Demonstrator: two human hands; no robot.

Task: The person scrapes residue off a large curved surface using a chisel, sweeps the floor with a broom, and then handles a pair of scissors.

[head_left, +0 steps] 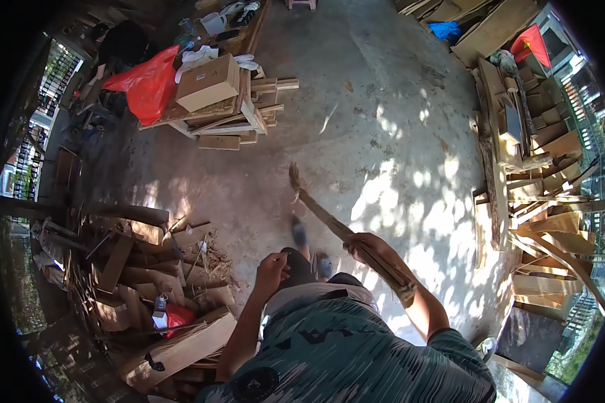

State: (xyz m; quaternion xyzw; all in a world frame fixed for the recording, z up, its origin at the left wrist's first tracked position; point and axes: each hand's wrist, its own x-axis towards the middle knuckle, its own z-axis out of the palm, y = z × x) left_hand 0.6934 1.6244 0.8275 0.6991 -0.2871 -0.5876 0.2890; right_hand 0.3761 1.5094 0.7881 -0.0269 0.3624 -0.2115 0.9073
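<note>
My right hand (pixel 370 248) is wrapped round a long brown broom (pixel 324 216), which slants across in front of me. Its frayed, bristly tip points forward and to the left, above the concrete floor, and its thicker end lies along my right forearm. My left hand (pixel 272 272) hangs at my left side with the fingers curled in; nothing shows in it. Below my hands, one shoe (pixel 298 232) is blurred in mid-stride.
Left of me lies a heap of wood offcuts (pixel 141 269). Ahead left stands a wooden table (pixel 249 111) with a cardboard box (pixel 208 82) and a red plastic bag (pixel 148 87). Stacked planks (pixel 544 228) line the right side. Sunlight patches the concrete floor (pixel 383 87).
</note>
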